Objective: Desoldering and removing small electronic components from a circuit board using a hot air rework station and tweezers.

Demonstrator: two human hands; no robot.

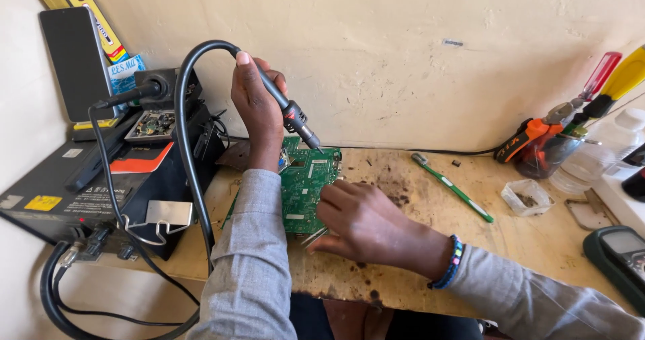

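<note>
A green circuit board (306, 179) lies flat on the stained wooden table (430, 266). My left hand (259, 105) is raised above the board's far edge and grips a black hot-air wand (292, 118). The wand's metal nozzle points down at the board's top edge, and its thick black hose loops back to the left. My right hand (366, 222) rests on the table at the board's near right corner and pinches metal tweezers (314, 236), whose tips point left over the board's lower edge.
A black rework station (80, 192) with cables stands at the left, with a dark phone (74, 64) leaning on the wall behind it. To the right lie a green toothbrush (453, 189), a small plastic tub (527, 197), a tool cup (544, 148), a bottle (598, 155) and a multimeter (621, 256).
</note>
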